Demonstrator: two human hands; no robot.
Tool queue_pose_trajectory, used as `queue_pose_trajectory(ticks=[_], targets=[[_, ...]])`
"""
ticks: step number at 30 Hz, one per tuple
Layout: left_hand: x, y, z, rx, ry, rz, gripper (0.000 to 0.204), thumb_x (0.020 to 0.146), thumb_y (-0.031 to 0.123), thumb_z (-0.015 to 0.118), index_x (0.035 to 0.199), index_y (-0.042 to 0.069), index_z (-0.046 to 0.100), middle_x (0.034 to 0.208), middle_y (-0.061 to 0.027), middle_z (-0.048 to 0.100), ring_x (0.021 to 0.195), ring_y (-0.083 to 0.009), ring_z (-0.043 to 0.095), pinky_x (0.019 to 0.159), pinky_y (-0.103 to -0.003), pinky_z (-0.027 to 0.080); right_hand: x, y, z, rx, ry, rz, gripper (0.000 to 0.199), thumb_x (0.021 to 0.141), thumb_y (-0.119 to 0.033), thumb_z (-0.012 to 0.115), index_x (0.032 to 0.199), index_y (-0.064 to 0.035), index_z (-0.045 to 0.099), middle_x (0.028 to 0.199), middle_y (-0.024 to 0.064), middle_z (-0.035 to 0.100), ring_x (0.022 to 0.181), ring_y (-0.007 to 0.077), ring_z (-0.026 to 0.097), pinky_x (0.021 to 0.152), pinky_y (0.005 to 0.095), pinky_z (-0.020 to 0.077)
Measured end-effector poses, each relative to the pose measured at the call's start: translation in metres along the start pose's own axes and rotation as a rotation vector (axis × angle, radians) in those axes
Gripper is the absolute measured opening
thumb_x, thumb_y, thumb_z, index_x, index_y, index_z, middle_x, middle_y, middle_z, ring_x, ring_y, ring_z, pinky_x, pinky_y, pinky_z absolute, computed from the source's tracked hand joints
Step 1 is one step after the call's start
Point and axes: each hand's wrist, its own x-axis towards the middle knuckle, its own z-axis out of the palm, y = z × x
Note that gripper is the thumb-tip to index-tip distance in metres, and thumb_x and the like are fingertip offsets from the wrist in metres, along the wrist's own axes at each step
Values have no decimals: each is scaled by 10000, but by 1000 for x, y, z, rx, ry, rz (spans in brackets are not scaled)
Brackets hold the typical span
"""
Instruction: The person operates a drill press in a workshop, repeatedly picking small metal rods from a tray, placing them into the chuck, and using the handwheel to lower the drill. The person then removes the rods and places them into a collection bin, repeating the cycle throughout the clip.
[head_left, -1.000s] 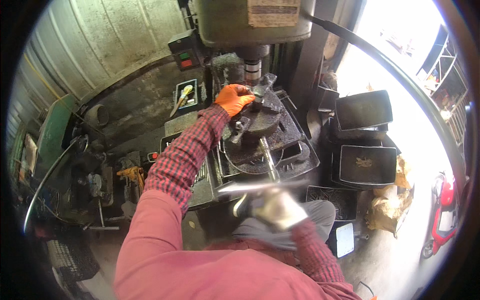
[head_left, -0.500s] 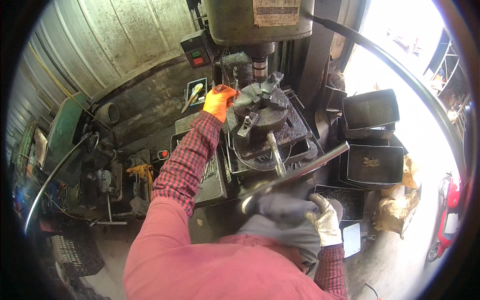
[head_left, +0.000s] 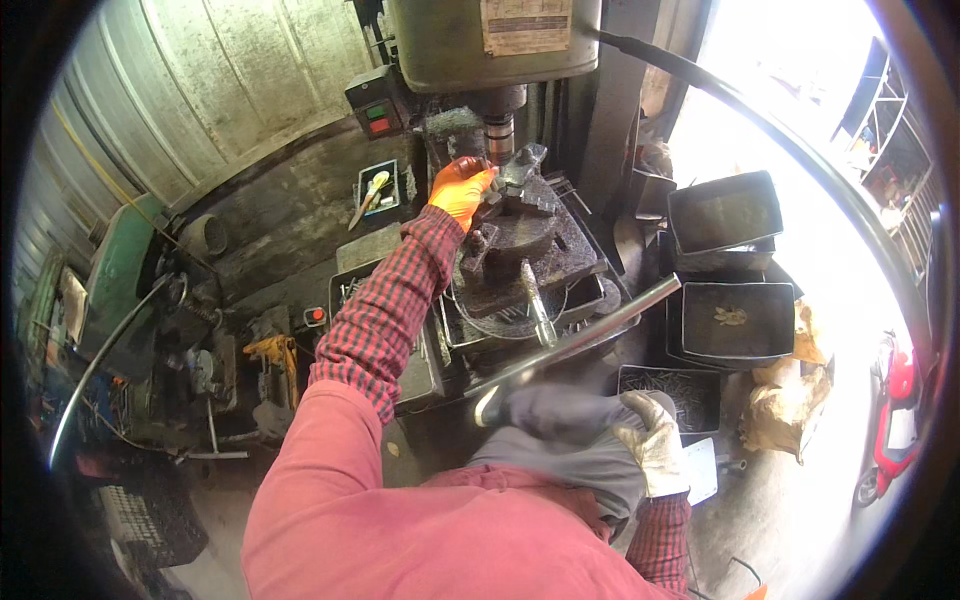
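Observation:
My left hand (head_left: 463,188), in an orange glove, reaches to the left side of the dark machine vise (head_left: 520,235) under the drill chuck (head_left: 499,138). Its fingers are pinched together at the jaws; whatever they hold is too small or hidden. Metal shavings coat the vise and its base. My right hand (head_left: 652,450), in a pale work glove, lies on my right knee with its fingers laid out, holding nothing. Between me and the machine a long metal bar (head_left: 610,323) slants up to the right. A shorter metal handle (head_left: 538,305) juts toward me from the vise.
A switch box (head_left: 378,118) with green and red buttons hangs behind. Left of the vise is a small tray (head_left: 362,212) with a brush (head_left: 372,195). On the right stand dark metal bins (head_left: 738,362), one bin (head_left: 712,422) holding small metal parts. A green machine (head_left: 125,265) stands left.
My left hand has moved right, from beside the vise onto its jaws. The view has shifted slightly. My right hand stays on my knee.

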Motion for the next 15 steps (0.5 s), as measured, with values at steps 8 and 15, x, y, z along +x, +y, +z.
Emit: queue_pose_trajectory(ticks=[8, 15], targets=[[13, -19, -11, -99, 35, -20, 126, 946, 7, 731, 1064, 50, 740, 974, -19, 731, 858, -129, 674, 734, -294, 566, -22, 22, -3, 82, -49, 93, 581, 755, -46, 874, 1297, 1, 672, 1286, 128, 713, 1234, 222, 651, 1069, 346, 499], [7, -11, -6, -27, -31, -14, 116, 941, 13, 732, 1051, 47, 748, 965, -18, 740, 843, -122, 673, 706, -280, 543, -6, -14, 8, -104, -118, 75, 637, 716, -46, 869, 1311, 3, 647, 1281, 141, 709, 1218, 231, 658, 1051, 338, 500]])
